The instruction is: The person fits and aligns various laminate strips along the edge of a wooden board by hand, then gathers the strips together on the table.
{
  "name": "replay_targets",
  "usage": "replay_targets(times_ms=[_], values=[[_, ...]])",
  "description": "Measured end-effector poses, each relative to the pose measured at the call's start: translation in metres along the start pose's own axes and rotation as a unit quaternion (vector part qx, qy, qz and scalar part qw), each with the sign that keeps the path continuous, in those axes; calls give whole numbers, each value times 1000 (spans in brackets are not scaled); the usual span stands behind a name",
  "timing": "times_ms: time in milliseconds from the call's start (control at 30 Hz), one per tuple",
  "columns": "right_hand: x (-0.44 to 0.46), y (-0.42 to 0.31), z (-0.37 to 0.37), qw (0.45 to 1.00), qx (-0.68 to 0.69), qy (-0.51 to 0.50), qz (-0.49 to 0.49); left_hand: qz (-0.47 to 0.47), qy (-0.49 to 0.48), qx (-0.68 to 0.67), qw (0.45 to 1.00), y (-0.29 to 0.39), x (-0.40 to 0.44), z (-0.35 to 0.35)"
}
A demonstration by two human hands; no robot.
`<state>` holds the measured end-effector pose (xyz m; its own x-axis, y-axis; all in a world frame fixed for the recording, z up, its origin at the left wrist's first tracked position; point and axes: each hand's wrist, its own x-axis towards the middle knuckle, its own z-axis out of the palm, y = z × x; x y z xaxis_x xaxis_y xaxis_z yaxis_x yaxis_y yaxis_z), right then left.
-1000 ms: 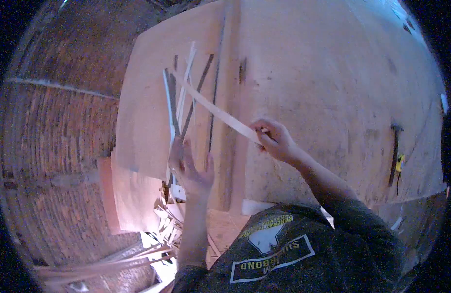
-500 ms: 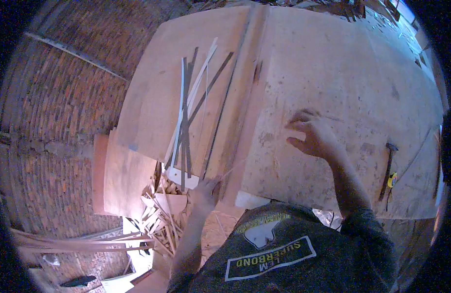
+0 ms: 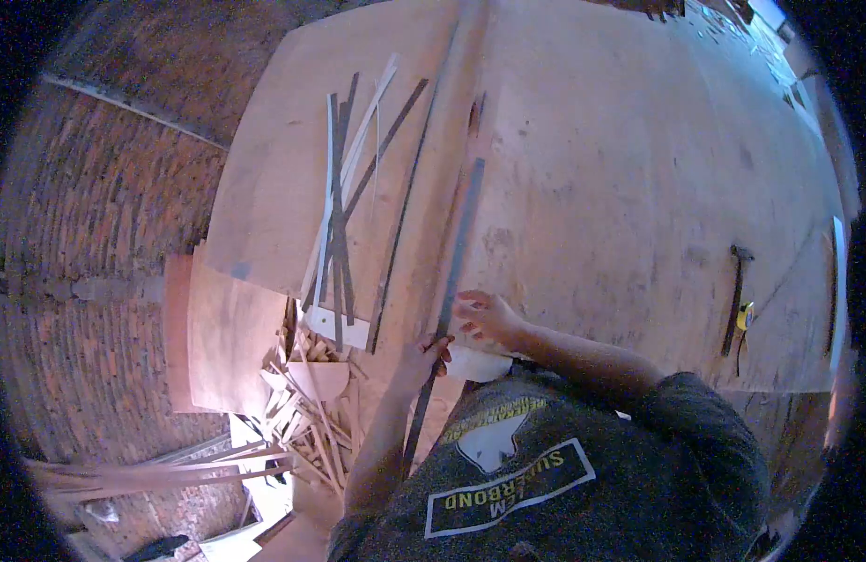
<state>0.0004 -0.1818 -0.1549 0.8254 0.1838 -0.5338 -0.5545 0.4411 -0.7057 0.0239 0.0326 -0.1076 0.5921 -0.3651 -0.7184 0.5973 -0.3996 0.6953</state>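
Observation:
A long, thin dark strip slants along the seam in front of me, its lower end running down past my body. My left hand is closed around this strip near the front edge of the boards. Close to the strip on its right is my right hand, fingers apart; whether a fingertip touches the strip I cannot tell. Left of the seam, several dark and white strips lie crossed in a loose bundle on the large wooden sheet.
A hammer and a yellow tape measure lie on the right-hand board. Below the left sheet is a heap of wood offcuts. Brick paving covers the ground at left.
My right hand has come left and down from over the board to beside the strip. The dark strip now shows its broad side along the seam. The view has shifted slightly.

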Motion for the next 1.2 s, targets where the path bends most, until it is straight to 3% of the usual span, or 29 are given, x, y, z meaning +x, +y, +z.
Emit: replay_targets(times_ms=[100, 200, 400, 800, 1200], values=[[-3, -10, 29, 997, 63, 31, 44, -1, 3, -36, 999, 3, -2, -2], [15, 8, 33, 996, 85, 12, 14, 1, -4, -22, 1000, 10, -6, -4], [31, -2, 40, 990, -4, 143, -3, 14, -4, -99, 995, -2, -15, -17], [67, 2, 45, 961, -49, 259, -86, 43, 111, 82, 989, -25, -75, -33], [76, -5, 42, 939, -169, 269, -129, 46, 139, 70, 987, -22, -72, -31]])
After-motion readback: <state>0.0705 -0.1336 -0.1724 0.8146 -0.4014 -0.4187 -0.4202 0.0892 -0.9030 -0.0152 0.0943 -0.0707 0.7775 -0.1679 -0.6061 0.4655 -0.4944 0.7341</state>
